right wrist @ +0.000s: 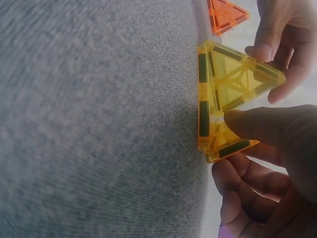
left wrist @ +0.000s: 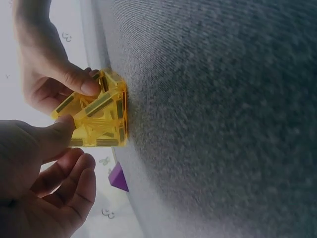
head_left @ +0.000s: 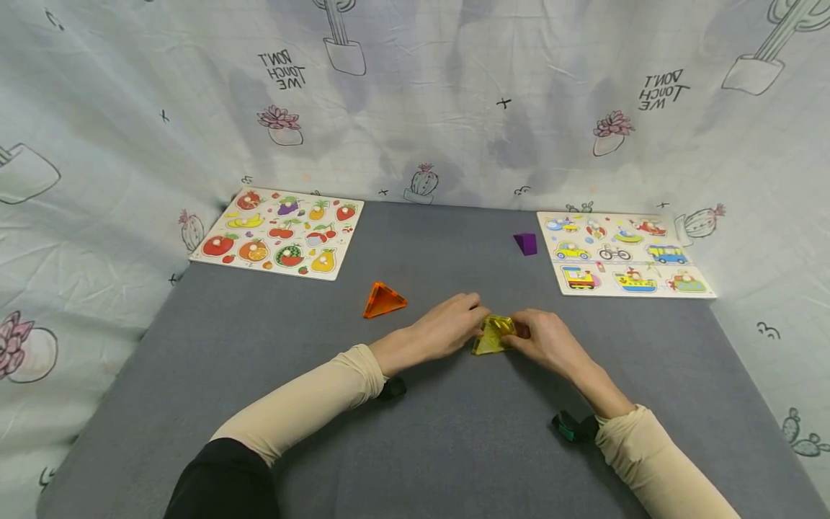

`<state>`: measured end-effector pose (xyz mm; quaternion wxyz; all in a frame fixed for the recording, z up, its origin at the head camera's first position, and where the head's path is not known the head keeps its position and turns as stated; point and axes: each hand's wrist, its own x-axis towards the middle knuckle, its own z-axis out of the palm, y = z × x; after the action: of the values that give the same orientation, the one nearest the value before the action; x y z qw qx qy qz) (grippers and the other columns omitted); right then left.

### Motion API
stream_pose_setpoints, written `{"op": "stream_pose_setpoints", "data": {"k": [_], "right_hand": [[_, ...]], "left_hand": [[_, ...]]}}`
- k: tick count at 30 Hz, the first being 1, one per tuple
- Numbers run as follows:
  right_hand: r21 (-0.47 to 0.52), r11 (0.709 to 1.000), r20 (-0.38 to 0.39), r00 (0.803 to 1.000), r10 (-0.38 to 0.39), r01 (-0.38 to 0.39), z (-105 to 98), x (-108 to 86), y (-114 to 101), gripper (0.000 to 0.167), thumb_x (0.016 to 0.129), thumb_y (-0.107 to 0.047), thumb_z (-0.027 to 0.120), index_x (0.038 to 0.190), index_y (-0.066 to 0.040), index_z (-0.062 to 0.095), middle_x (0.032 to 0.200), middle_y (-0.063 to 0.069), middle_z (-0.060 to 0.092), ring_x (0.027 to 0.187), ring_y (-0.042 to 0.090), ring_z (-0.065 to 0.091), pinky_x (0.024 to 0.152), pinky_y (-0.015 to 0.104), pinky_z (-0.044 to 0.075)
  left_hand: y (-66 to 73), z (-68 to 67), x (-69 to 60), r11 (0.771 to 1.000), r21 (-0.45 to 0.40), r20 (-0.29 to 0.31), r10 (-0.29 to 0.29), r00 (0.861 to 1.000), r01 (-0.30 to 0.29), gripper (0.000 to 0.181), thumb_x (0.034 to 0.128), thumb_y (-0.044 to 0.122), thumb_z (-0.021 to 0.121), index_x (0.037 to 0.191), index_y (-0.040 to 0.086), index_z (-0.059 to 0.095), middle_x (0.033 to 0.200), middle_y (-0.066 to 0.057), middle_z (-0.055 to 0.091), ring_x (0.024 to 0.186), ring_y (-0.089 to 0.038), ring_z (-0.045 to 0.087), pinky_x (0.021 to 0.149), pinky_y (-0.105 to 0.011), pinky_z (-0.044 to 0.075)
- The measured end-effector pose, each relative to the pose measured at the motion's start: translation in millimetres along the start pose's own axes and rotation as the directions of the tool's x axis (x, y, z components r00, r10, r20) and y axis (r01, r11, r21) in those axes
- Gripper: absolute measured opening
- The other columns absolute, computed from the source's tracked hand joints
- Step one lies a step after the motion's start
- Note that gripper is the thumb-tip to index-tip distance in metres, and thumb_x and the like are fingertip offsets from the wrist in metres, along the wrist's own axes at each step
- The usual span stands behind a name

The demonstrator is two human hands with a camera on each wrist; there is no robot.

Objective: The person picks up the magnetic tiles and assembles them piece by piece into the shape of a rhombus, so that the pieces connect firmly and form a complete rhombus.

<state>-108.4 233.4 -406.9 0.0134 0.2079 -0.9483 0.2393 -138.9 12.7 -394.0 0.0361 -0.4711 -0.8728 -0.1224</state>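
Several clear yellow magnetic tiles (head_left: 494,334), triangles among them, stand joined on the grey table between the two hands. My left hand (head_left: 452,324) pinches the upper corner of a yellow triangle, its thumb (left wrist: 63,130) on the near face in the left wrist view. From the other side my right hand (head_left: 543,337) pinches another yellow tile, with its thumb (right wrist: 240,121) over the face and fingers behind. The tiles' lower edges rest on the table. Fingers hide part of the joined edges.
An orange triangular tile piece (head_left: 384,300) sits left of the hands. A purple piece (head_left: 526,244) stands farther back. A fruit puzzle board (head_left: 275,232) lies at the back left, a vehicle puzzle board (head_left: 622,254) at the back right. Printed cloth (head_left: 454,94) hangs behind.
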Motion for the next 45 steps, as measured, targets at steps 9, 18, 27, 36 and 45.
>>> {"op": "stream_pose_setpoints", "data": {"k": [9,18,27,36,45], "right_hand": [[-0.005,1.000,0.021,1.000,0.016,-0.016,-0.9,0.3,-3.1,0.027,0.082,-0.017,0.078,0.104,-0.004,0.073,0.080,0.002,0.066,0.069,0.009,0.054,0.061,0.026,0.044],[-0.011,1.000,0.034,0.999,0.012,-0.011,2.3,-0.4,-3.5,0.028,0.082,-0.018,0.078,0.106,-0.004,0.073,0.084,0.003,0.067,0.073,0.010,0.059,0.064,0.028,0.048],[0.015,1.000,0.042,0.999,-0.028,0.027,-2.8,0.0,-3.7,0.039,0.082,-0.017,0.078,0.117,-0.004,0.068,0.091,0.004,0.066,0.074,0.012,0.057,0.063,0.025,0.046],[0.066,0.976,0.023,0.977,-0.210,0.208,-11.0,2.7,-1.8,0.039,0.083,-0.016,0.078,0.119,-0.008,0.068,0.100,0.002,0.063,0.076,0.008,0.053,0.062,0.022,0.045],[0.128,0.965,0.042,0.971,-0.236,0.229,-16.5,5.8,-4.6,0.028,0.089,-0.017,0.072,0.117,-0.012,0.071,0.105,0.000,0.062,0.076,0.004,0.050,0.061,0.020,0.044]], "left_hand": [[-7.1,-1.2,-10.5,0.999,0.003,0.001,-0.037,0.999,0.037,0.029,0.0956,0.023,0.063,0.120,0.008,0.067,0.098,-0.003,0.061,0.083,-0.014,0.055,0.073,-0.025,0.047],[-4.2,0.5,-13.5,0.999,0.044,0.005,0.024,1.000,-0.025,0.027,0.0961,0.024,0.063,0.121,0.015,0.069,0.095,0.000,0.061,0.080,-0.012,0.054,0.070,-0.022,0.045],[-13.8,-3.2,-19.2,1.000,0.003,-0.018,-0.013,1.000,0.013,0.024,0.0954,0.022,0.064,0.115,0.010,0.070,0.096,-0.002,0.061,0.082,-0.014,0.055,0.071,-0.025,0.048],[-39.2,-34.0,-40.5,0.998,-0.041,-0.179,-0.064,0.982,0.057,0.018,0.0958,0.015,0.063,0.109,0.006,0.072,0.094,-0.006,0.064,0.081,-0.019,0.058,0.072,-0.028,0.049],[-78.4,-55.4,-72.0,0.967,-0.068,-0.241,-0.255,0.936,0.246,0.018,0.0935,0.012,0.066,0.108,0.003,0.072,0.099,-0.010,0.065,0.088,-0.024,0.060,0.078,-0.034,0.051]]}}
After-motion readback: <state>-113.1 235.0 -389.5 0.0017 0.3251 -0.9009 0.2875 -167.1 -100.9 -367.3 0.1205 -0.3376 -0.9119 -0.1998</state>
